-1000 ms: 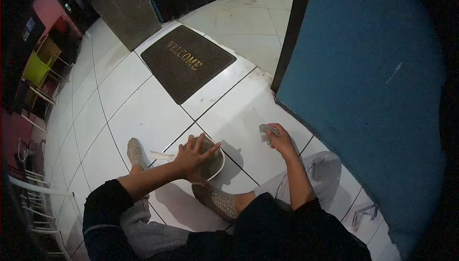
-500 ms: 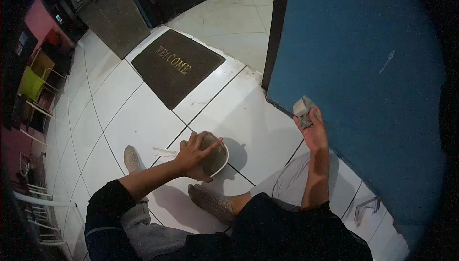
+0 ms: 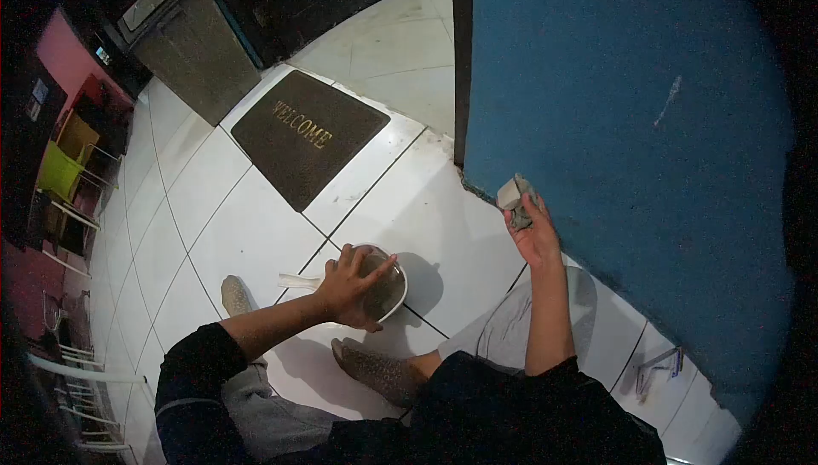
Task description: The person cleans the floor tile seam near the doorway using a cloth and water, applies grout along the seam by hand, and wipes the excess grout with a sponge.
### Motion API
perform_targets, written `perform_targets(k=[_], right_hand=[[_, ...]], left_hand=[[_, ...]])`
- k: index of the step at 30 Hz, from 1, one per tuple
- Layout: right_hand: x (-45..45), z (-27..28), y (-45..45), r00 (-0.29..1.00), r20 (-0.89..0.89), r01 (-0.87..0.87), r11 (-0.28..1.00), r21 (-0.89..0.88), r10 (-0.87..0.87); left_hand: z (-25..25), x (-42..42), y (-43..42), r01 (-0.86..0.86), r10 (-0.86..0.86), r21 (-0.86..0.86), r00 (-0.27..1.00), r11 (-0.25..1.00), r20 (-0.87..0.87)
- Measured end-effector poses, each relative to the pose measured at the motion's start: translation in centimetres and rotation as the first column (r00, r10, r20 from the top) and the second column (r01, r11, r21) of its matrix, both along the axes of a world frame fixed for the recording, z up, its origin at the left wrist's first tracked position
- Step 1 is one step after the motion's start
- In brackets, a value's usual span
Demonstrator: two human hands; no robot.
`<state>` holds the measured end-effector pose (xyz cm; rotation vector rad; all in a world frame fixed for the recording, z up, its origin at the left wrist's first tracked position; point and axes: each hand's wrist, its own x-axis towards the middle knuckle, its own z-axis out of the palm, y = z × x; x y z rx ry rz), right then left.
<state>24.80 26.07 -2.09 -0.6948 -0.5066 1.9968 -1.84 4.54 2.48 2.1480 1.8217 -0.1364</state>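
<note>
Head view: only text I can read is WELCOME, gold capitals on a dark brown doormat point(image 3: 311, 150), flat with a matte face. Small bluish rectangle point(image 3: 39, 94) on the far-left wall may be a label, too small for me to read.

Left hand point(image 3: 351, 288): fingers spread across a rounded bowl point(image 3: 405, 293), thumb at the near side; can't tell how hard it grips. Bowl has a smooth white rim, grey-brown inside, contents unclear. Pale straight handle point(image 3: 298, 281) sticks out on the far side of the hand. Bowl is low between the feet; can't tell from here whether it touches the floor.

Right hand point(image 3: 535, 233): fingers curled round a grey lump point(image 3: 515, 196), pale flat-faced block shape on top, crumpled cloth-like stuff below. It's up in front of the blue wall's bottom edge, well apart from the bowl.

Surroundings: glossy white floor tiles point(image 3: 230, 226) with dark joints, blue wall point(image 3: 613, 141) with a white scuff point(image 3: 669, 100), speckled sock point(image 3: 375, 371) near the bowl, boxy grey-brown bin point(image 3: 196, 52) beyond the mat, lime-green chair point(image 3: 60, 171) far left.
</note>
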Motion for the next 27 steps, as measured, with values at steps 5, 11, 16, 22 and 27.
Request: perform_targets(k=[5, 11, 16, 22, 27], right_hand=[[-0.5, -0.3, -0.1, 0.998, -0.049, -0.036, 0.998, -0.06, 0.034], [-0.1, 1.4, -0.9, 0.99, 0.082, -0.117, 0.993, -0.026, 0.118], [0.4, 1.9, -0.5, 0.894, 0.382, -0.273, 0.96, 0.056, 0.232], [0.2, -0.8, -0.4, 0.855, 0.384, -0.384, 0.923, 0.019, 0.348], [-0.5, -0.9, -0.5, 0.842, 0.443, -0.33, 0.944, -0.029, 0.308]], left_hand=[[-0.1, 0.1, 0.0, 0.008, -0.012, -0.075, 0.999, 0.997, -0.052], [2.5, 0.2, 3.5, 0.046, -0.119, -0.304, 0.966, 0.952, -0.227], [6.3, 4.8, 8.4, 0.125, -0.214, -0.288, 0.929, 0.949, -0.302], [3.2, 9.2, 13.4, -0.04, 0.055, -0.256, 0.997, 0.966, 0.053], [-4.4, 12.3, 10.3, -0.622, 0.432, -0.082, 0.438, 0.779, 0.788]])
